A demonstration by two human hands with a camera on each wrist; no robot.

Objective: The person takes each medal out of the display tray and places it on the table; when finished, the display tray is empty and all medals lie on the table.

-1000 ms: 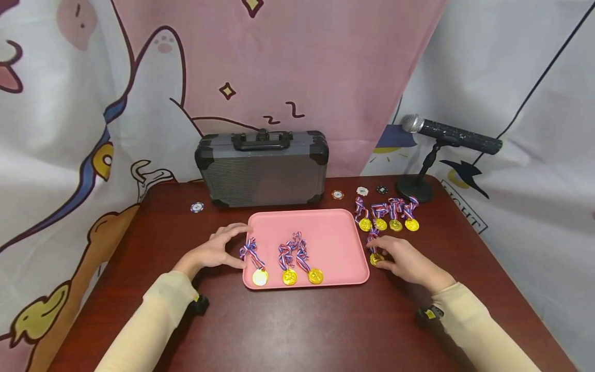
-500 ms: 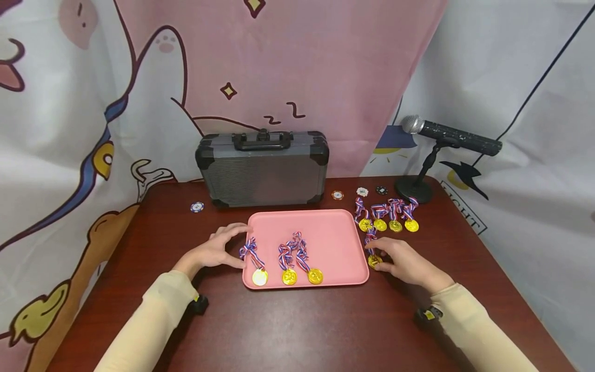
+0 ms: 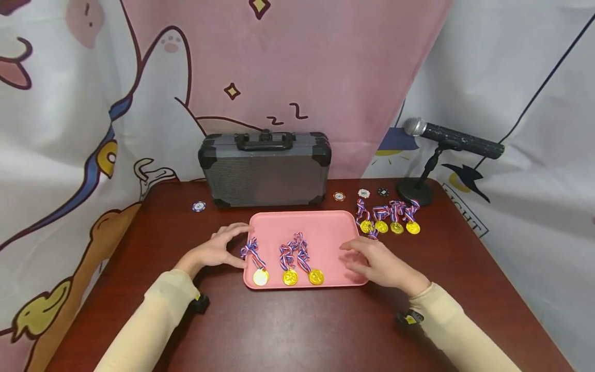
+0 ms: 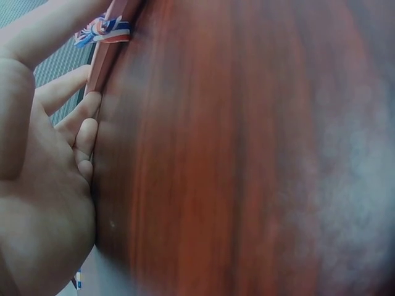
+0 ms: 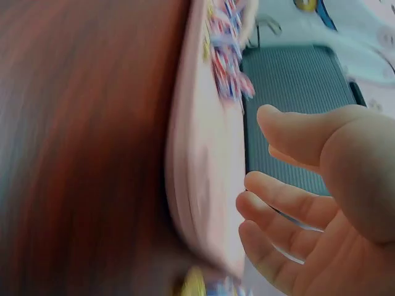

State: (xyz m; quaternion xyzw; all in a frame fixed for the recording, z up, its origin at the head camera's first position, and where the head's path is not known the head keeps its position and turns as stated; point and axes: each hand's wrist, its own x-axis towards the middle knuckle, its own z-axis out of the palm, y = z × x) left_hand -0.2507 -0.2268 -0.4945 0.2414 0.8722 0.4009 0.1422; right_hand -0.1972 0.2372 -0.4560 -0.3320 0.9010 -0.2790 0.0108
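A pink tray (image 3: 325,225) lies on the table with three gold medals on it: one at the left (image 3: 261,277), one in the middle (image 3: 290,277) and one right of that (image 3: 316,277). Each has a knotted red, white and blue ribbon. My left hand (image 3: 217,249) touches the tray's left edge, thumb and fingers spread apart. Over the tray's right edge hovers my right hand (image 3: 383,263), fingers loosely bent and holding nothing. Just behind that hand shows the ribbon (image 3: 373,231) of another medal beside the tray; the hand hides its disc in the head view.
Several medals (image 3: 396,227) stand in a row at the back right. Behind the tray is a grey case (image 3: 267,173). A microphone (image 3: 455,138) on a stand occupies the far right corner. Poker chips lie along the back, one of them blue (image 3: 199,206) at left.
My right hand has left the medal beside the tray and moved left, over the tray's right edge. Before that, it drew this medal slightly nearer. My left hand stays put.
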